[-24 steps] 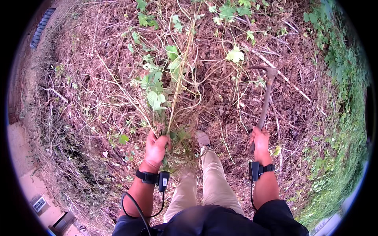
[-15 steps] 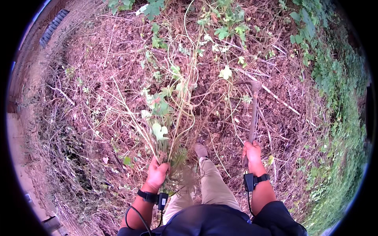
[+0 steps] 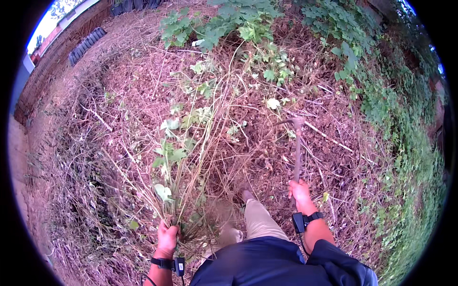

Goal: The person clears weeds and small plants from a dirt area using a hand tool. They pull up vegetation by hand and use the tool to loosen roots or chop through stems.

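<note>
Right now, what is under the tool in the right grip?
Under the tool, brown dry litter shows; a pale stick lies beside the tool's head. What the litter covers cannot be seen.

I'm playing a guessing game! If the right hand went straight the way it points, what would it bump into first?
Apart from the pick-like tool it holds, the right hand would probably meet dry brown plant litter first, but its height above that is unclear.

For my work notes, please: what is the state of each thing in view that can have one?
Left grip: closed on vine bundle
Right grip: closed on pick-like tool
Vine bundle: bunched near the grip, spreading forward
Pick-like tool: held, pointing forward
Wrist straps: both worn
Pale stick: lying down
</note>
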Tool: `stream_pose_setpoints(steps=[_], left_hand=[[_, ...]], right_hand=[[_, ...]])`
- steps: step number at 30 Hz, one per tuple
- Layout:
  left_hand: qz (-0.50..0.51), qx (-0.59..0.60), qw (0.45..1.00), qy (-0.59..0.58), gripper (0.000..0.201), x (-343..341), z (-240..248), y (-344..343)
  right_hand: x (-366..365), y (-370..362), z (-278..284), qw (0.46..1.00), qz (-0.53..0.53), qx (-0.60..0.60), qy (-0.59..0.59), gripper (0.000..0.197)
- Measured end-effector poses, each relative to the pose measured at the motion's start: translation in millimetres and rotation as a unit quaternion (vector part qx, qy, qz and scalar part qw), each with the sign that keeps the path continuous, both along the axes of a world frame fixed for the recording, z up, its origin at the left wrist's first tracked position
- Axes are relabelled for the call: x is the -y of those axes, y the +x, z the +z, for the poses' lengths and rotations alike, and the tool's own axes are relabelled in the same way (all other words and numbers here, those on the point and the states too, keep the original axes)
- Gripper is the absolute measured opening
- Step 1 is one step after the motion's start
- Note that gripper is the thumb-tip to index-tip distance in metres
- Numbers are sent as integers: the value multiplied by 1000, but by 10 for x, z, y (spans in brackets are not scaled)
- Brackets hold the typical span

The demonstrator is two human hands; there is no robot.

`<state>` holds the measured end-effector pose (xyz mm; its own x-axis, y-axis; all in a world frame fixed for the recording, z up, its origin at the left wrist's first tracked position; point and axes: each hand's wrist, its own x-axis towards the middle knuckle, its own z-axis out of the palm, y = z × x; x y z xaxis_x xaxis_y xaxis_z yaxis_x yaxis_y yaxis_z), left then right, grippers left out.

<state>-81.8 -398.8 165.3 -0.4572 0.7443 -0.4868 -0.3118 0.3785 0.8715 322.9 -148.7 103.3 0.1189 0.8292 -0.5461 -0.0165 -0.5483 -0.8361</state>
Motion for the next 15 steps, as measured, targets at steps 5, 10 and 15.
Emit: stream_pose_setpoints(steps=[5,10,15], left_hand=[[7,-10,1000,-18,23,322,-53,131],[-18,24,999,-21,25,89,-217,387],[-29,34,998,-34,22,27,-156,652]], right_hand=[[172,-106,224,998,61,-10,14,13],[-117,-182,397,992,107,28,68,12],[-801,-276,221,948,186,183,184,19]])
